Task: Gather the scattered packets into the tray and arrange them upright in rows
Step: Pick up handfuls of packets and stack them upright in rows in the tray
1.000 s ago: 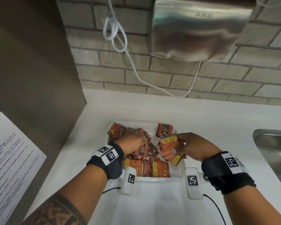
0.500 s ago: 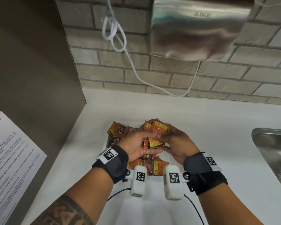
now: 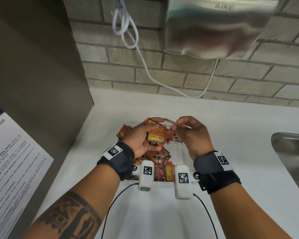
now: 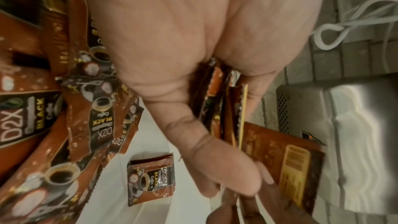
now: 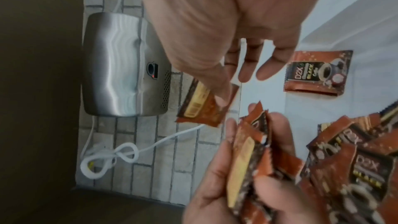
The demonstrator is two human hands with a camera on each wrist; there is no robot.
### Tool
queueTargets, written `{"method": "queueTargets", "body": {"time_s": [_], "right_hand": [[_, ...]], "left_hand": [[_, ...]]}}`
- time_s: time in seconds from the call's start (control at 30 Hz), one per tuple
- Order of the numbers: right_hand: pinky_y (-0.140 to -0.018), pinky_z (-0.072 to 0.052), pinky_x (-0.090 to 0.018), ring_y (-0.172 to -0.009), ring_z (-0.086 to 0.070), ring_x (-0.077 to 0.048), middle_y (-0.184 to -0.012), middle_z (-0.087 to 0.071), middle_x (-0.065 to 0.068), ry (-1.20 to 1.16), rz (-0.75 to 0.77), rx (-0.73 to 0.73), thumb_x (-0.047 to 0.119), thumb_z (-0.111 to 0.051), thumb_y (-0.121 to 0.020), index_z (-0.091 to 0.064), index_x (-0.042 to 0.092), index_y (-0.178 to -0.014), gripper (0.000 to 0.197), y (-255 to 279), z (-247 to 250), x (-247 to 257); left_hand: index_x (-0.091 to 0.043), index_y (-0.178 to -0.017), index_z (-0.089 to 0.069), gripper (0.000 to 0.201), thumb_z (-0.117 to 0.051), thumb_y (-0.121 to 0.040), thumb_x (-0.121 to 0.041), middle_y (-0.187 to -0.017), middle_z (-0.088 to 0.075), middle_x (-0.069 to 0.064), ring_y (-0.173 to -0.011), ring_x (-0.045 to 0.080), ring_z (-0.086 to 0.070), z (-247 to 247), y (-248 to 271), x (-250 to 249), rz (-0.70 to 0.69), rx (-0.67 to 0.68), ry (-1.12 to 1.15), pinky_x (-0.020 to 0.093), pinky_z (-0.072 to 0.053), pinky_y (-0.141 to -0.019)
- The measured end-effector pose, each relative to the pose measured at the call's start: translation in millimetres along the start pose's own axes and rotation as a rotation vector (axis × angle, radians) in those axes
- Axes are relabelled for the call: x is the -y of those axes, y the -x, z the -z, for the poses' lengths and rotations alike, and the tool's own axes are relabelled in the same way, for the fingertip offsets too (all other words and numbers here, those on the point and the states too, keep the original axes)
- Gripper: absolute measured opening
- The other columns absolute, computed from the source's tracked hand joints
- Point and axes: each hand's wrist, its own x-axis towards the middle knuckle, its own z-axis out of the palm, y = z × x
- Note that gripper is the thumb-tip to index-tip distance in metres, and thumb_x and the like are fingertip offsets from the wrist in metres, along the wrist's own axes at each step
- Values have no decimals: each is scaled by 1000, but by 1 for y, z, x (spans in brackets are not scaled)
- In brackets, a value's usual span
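Note:
Brown and orange coffee packets (image 3: 160,161) lie heaped in a white tray (image 3: 179,152) on the counter. My left hand (image 3: 145,133) is raised over the tray and grips a stack of packets (image 3: 156,135), yellow backs up; the same stack (image 5: 247,156) shows edge-on in the right wrist view. Just to its right, my right hand (image 3: 188,130) pinches a single packet (image 5: 204,105) between thumb and forefinger. One packet (image 4: 150,176) lies flat and alone on the tray's white floor.
A steel hand dryer (image 3: 219,26) hangs on the brick wall above, with its white cord (image 3: 126,30) looped down. A steel sink (image 3: 293,156) is at the right. A brown panel (image 3: 33,75) with a printed notice (image 3: 12,161) stands at the left.
Both hands have come up from the tray. The left now holds a gathered stack, and the right has drawn apart from it with one packet pinched.

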Motion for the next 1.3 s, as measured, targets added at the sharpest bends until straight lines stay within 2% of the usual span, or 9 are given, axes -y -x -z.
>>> {"method": "queueTargets", "body": {"time_s": [0.17,0.37,0.5,0.6,0.67,0.77,0.97,1.13,1.3], "right_hand": [[-71,-58,-32,-84,-67,-17,-94,-66,4,366,210,-26,-21,-61,-73,-70,36,-66,58,1,-1,-13],[-76,-59,-28,-81,-71,-16,-96,-75,4,358,182,39,-15,-54,-85,-76,25,-84,46,7,2,-22],[-80,-56,-28,-95,-69,-10,-107,-71,7,400,88,154,-11,-48,-85,-73,29,-94,48,9,5,-19],[-74,-59,-38,-93,-70,-24,-102,-69,-3,242,-34,134,11,-65,-91,-63,22,-102,16,9,4,-16],[-70,-61,-39,-86,-72,-24,-99,-69,-7,246,-58,102,30,-82,-80,-54,21,-106,40,8,5,-14],[-66,-60,-34,-83,-71,-24,-99,-69,-14,125,-121,155,15,-81,-81,-53,8,-103,36,9,5,-6],[-83,-60,-49,-90,-74,-32,-104,-70,-22,1,-186,128,-5,-51,-93,-51,3,-103,13,12,11,3],[-60,-55,-23,-80,-70,-21,-94,-69,-6,169,-84,194,10,-67,-93,-54,18,-118,29,18,7,1],[-47,-45,-20,-55,-59,-16,-69,-66,-2,92,-108,207,2,-75,-85,-66,5,-101,19,15,13,0]], "left_hand": [[-8,-137,-58,41,-58,-100,-24,-131,-62,29,-107,43,-62,4,-6,0,-17,-5,31,31,-59,-50],[-13,-136,-60,50,-65,-92,-35,-121,-66,21,-101,37,-66,9,-1,4,-70,69,70,32,-62,-56],[-19,-123,-67,29,-67,-94,-15,-104,-74,11,-81,26,-74,5,2,5,-123,-11,-84,30,-61,-53],[-20,-122,-66,30,-69,-93,-13,-106,-72,8,-83,24,-73,1,4,4,-150,-5,-201,28,-58,-50],[-21,-121,-67,37,-77,-85,-19,-108,-71,8,-86,25,-72,-3,6,3,-151,34,-248,27,-57,-49],[-13,-121,-66,37,-73,-84,-14,-111,-72,13,-88,29,-73,-2,9,5,-75,105,-102,30,-60,-52],[-15,-131,-64,54,-73,-79,-4,-109,-70,16,-77,23,-71,7,8,8,-128,85,-124,24,-55,-49],[-12,-127,-67,42,-77,-86,-7,-112,-72,18,-86,24,-67,3,8,7,-146,35,-230,21,-50,-46],[-17,-116,-71,37,-78,-80,-24,-106,-76,7,-88,19,-67,-2,15,9,-113,37,-237,18,-51,-47]]}}
